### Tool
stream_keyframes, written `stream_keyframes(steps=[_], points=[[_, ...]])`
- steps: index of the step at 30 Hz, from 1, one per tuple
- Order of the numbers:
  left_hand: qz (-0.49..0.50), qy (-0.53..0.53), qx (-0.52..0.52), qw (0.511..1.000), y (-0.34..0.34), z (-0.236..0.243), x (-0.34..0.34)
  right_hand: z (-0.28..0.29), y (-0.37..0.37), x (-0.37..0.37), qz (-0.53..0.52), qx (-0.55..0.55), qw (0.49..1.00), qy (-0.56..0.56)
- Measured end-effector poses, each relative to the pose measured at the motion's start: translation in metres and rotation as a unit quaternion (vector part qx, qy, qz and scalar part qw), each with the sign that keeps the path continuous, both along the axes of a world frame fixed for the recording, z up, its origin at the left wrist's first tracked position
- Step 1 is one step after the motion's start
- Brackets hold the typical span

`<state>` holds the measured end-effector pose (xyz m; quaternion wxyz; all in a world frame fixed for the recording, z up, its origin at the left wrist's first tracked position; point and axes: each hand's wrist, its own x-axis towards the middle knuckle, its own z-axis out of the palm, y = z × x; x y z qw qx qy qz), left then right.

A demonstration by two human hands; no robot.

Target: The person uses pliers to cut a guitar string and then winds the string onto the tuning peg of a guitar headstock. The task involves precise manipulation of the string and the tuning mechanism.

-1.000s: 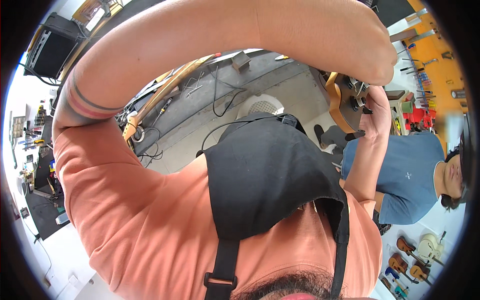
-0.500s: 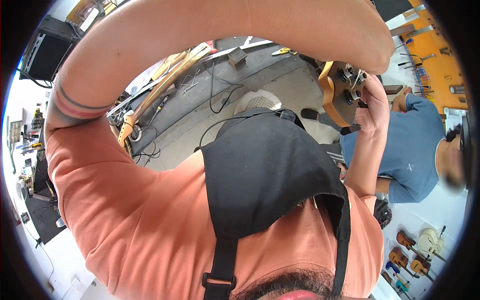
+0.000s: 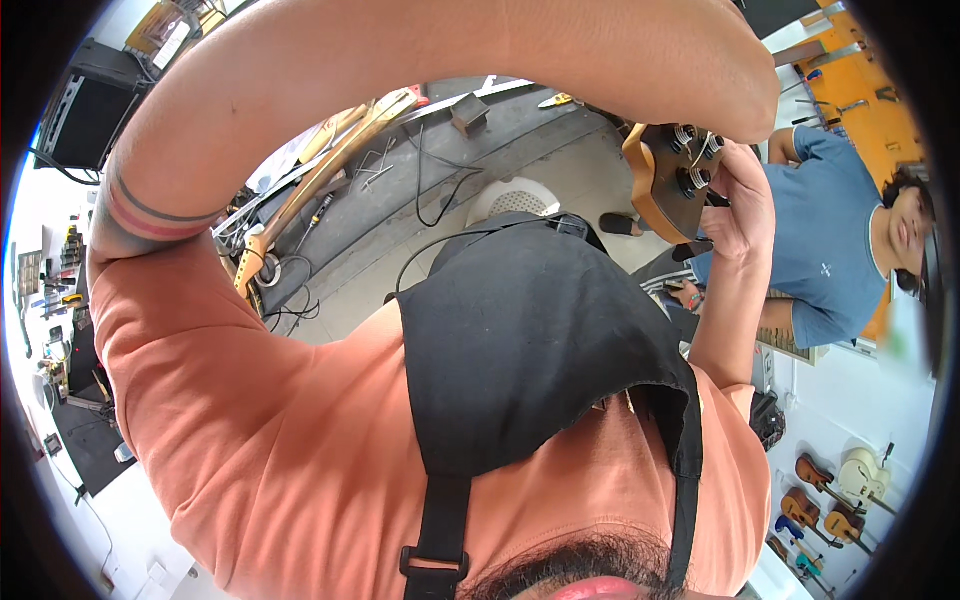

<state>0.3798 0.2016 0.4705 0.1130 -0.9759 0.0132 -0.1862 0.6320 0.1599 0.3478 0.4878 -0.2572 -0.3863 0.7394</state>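
Note:
A guitar headstock (image 3: 668, 195) with a dark face, pale wooden edge and several shiny tuning posts is at the upper right. My right hand (image 3: 742, 205) is closed on its right edge beside the tuning pegs; some fingers are hidden behind the wood. Dark pegs stick out near my palm. My left arm (image 3: 450, 45), with dark and red bands above the elbow, arches across the top and ends just above the headstock. No fingers of my left hand show. The guitar's neck and body are hidden behind this arm.
A grey bench (image 3: 500, 140) carries a guitar neck (image 3: 320, 185), a dark block (image 3: 469, 114) and a loose cable (image 3: 425, 190). A round stool (image 3: 515, 197) stands below it. At the right is another person (image 3: 820, 240) in a blue shirt. Guitars (image 3: 845, 522) hang on the wall.
The headstock and my right hand have shifted slightly left in the picture. The other person has changed posture, and one of their hands now shows near their waist.

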Motion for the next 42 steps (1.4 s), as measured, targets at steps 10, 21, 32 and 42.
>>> stream_keyframes(steps=[10,21,32,42], points=[[-0.01,-0.002,-0.015,1.0,-0.005,0.008,0.014,0.006,-0.019,0.003,-0.03,-0.008,0.998,-0.048],[0.003,-0.005,-0.024,1.0,-0.018,0.014,0.009,0.015,-0.03,-0.001,-0.03,0.016,0.998,-0.053],[0.007,-0.019,-0.03,0.999,-0.025,0.02,0.003,0.017,-0.03,0.002,0.002,0.01,1.0,-0.002],[-0.015,-0.089,0.139,0.986,-0.036,0.014,-0.007,0.019,-0.03,-0.001,0.001,0.034,0.999,-0.006]])
